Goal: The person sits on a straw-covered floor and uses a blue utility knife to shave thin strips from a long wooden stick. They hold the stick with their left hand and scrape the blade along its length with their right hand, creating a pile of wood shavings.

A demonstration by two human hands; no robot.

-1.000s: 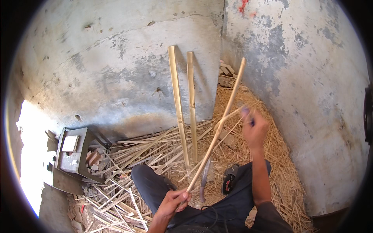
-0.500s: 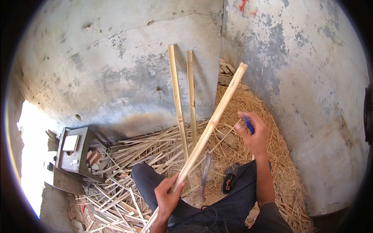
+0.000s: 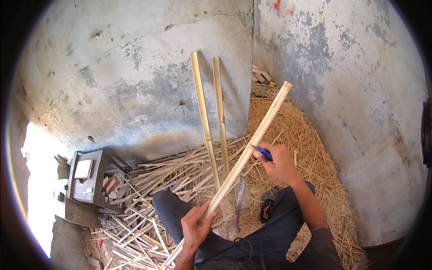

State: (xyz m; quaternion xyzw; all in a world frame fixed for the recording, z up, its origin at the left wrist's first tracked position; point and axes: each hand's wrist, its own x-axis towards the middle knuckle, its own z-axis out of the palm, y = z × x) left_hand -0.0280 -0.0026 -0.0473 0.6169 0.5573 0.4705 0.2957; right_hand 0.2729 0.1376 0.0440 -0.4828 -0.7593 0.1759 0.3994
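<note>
A long split bamboo strip (image 3: 233, 175) slants from beside my lower left up to the far right. My left hand (image 3: 195, 226) is closed round its lower part. In my right hand (image 3: 280, 163) is a small blue-handled tool (image 3: 264, 153), gripped between thumb and fingers. Its thin dark tip meets the strip's right edge near a node; whether it is a blade is too small to tell. Between my legs a curved knife (image 3: 239, 202) lies on the ground, its handle toward me.
Two bamboo strips (image 3: 202, 101) lean against the grey wall (image 3: 148, 85). Loose thin strips (image 3: 148, 180) cover the ground at left, and a heap of straw-like shavings (image 3: 310, 148) fills the right. A wooden stool-like frame (image 3: 92, 177) stands at left, with bricks (image 3: 261, 77) in the far corner.
My right hand has moved left and slightly down, bringing the blue-handled tool from beside the bamboo strip onto its edge. My left hand keeps its hold.
</note>
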